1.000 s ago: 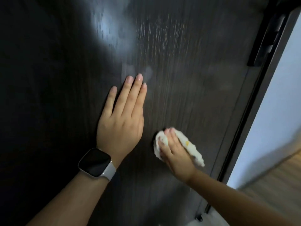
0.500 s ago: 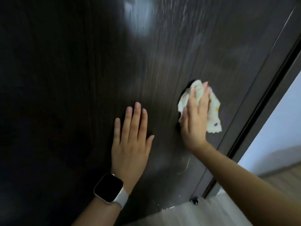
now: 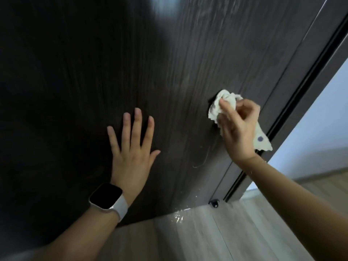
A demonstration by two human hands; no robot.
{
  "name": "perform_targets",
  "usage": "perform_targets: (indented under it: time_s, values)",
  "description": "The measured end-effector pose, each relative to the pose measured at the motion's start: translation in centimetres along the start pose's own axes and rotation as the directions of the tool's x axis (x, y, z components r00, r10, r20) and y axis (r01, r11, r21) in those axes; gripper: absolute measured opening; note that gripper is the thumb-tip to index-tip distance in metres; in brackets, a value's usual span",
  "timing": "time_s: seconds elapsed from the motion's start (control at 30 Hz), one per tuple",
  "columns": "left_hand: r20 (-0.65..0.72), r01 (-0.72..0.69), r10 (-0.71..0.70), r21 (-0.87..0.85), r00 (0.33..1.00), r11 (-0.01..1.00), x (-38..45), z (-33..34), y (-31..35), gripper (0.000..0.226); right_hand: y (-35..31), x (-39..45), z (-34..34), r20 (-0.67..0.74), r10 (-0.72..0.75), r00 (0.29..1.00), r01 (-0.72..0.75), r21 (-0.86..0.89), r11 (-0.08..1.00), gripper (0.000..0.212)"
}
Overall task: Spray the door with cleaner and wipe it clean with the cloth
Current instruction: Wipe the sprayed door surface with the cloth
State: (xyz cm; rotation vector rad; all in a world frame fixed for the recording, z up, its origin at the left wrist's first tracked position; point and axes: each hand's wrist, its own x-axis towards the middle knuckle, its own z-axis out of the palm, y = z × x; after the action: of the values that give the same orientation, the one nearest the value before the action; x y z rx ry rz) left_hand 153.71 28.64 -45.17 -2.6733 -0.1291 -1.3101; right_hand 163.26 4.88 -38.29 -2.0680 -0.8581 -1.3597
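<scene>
A dark wood-grain door [image 3: 169,76] fills most of the view, with wet streaks across its upper right. My left hand [image 3: 132,149] lies flat against the door, fingers spread, a smartwatch on its wrist. My right hand [image 3: 238,129] bunches a white cloth [image 3: 224,104] and presses it against the door near the right edge; a dotted corner of the cloth hangs down below the hand. No spray bottle is in view.
The door's edge and dark frame [image 3: 305,72] run diagonally on the right, with a pale wall [image 3: 316,132] beyond. Light wood floor [image 3: 216,234] lies below, with wet drops by the door's bottom edge and a small black door stop [image 3: 214,202].
My right hand swept the cloth upward and to the right along the door, then curled around it. The view tilted down, bringing the floor into sight. My left hand stayed flat on the door.
</scene>
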Motion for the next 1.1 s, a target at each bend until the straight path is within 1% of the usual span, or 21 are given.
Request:
perform_targets:
  time_s: [0.03, 0.07, 0.13, 0.2, 0.27, 0.33, 0.4, 0.47, 0.57, 0.6, 0.67, 0.73, 0.83, 0.9, 0.93, 1.0, 1.07, 1.1]
  values:
    - [0.005, -0.005, 0.005, -0.006, 1.0, 1.0, -0.1, 0.2, 0.1, 0.098, 0.4, 0.0, 0.1, -0.044, 0.019, 0.999, -0.017, 0.03, 0.999, 0.032]
    - [0.008, -0.011, 0.011, -0.014, 1.0, 1.0, -0.1, 0.3, 0.1, 0.097, 0.7, -0.1, 0.3, -0.081, 0.007, 0.997, -0.006, 0.006, 1.0, 0.031]
    - [0.013, -0.027, 0.027, -0.021, 1.0, 0.999, 0.1, 0.3, -0.1, 0.097, 1.0, -0.4, 0.9, -0.126, 0.009, 0.992, -0.008, 0.012, 1.0, 0.03]
    - [0.03, -0.045, 0.046, -0.039, 0.999, 0.998, 0.2, 0.2, -0.2, 0.102, 0.7, -1.5, 1.5, -0.098, -0.024, 0.995, 0.024, -0.004, 1.0, 0.031]
    - [0.036, -0.038, 0.04, -0.053, 0.999, 0.998, 0.3, 0.2, -0.1, 0.107, 0.8, -4.5, 2.3, 0.038, -0.118, 0.992, 0.118, -0.007, 0.993, 0.028]
    - [0.025, -0.027, 0.029, -0.079, 0.999, 0.997, 0.4, 0.1, 0.4, 0.107, 0.7, -9.3, 2.9, 0.225, -0.188, 0.956, 0.19, 0.014, 0.982, 0.025]
    - [0.009, -0.033, 0.034, -0.128, 0.999, 0.991, 0.5, 0.3, 1.0, 0.105, 0.2, -13.1, 3.1, 0.357, -0.145, 0.923, 0.152, 0.008, 0.988, 0.026]
    - [0.005, -0.023, 0.024, -0.138, 1.0, 0.99, 0.8, 0.3, 1.6, 0.104, -0.1, -14.3, 3.1, 0.382, -0.056, 0.923, 0.067, -0.017, 0.998, 0.027]
    - [-0.015, -0.061, 0.06, -0.164, 0.998, 0.985, 0.6, 0.3, 2.6, 0.107, -0.5, -11.2, 2.5, 0.302, 0.049, 0.952, -0.058, 0.022, 0.998, 0.021]
    - [-0.014, -0.091, 0.09, -0.169, 0.996, 0.981, 0.4, 0.3, 2.9, 0.108, -0.3, -9.3, 1.9, 0.268, 0.049, 0.962, -0.058, 0.029, 0.998, 0.02]
    - [0.025, -0.122, 0.128, -0.169, 0.991, 0.978, -0.2, 0.3, 3.5, 0.111, 0.5, -5.4, 0.3, 0.196, 0.01, 0.981, -0.013, 0.013, 1.0, 0.017]
    - [0.066, -0.15, 0.16, -0.135, 0.985, 0.98, -0.9, 0.6, 3.4, 0.112, 1.1, -2.6, -0.8, 0.101, 0.009, 0.995, -0.011, 0.022, 1.0, 0.012]
    - [0.128, -0.2, 0.203, -0.042, 0.971, 0.979, -1.1, 0.9, 2.8, 0.114, 1.2, -2.4, -0.3, -0.004, 0.071, 0.997, -0.07, 0.069, 0.995, 0.011]
    - [0.144, -0.202, 0.202, -0.017, 0.969, 0.979, -1.0, 1.1, 2.9, 0.115, 1.8, -4.8, 0.9, -0.02, 0.053, 0.998, -0.051, 0.065, 0.997, 0.008]
    - [0.148, -0.195, 0.196, -0.02, 0.969, 0.981, -1.0, 1.1, 3.2, 0.116, 2.5, -6.5, 1.4, 0.014, 0.026, 1.0, -0.027, 0.067, 0.997, 0.005]
    - [0.152, -0.176, 0.178, -0.025, 0.972, 0.984, -1.0, 1.2, 3.8, 0.117, 3.9, -10.3, 2.3, 0.166, -0.035, 0.985, 0.021, 0.086, 0.996, 0.007]
    - [0.146, -0.162, 0.162, -0.009, 0.976, 0.987, -1.0, 1.5, 4.0, 0.121, 4.9, -13.8, 2.8, 0.319, -0.089, 0.943, 0.065, 0.085, 0.994, 0.015]
    - [0.143, -0.16, 0.159, 0.0, 0.977, 0.987, -1.0, 1.8, 4.0, 0.123, 5.1, -14.9, 2.8, 0.361, -0.095, 0.928, 0.071, 0.078, 0.994, 0.02]
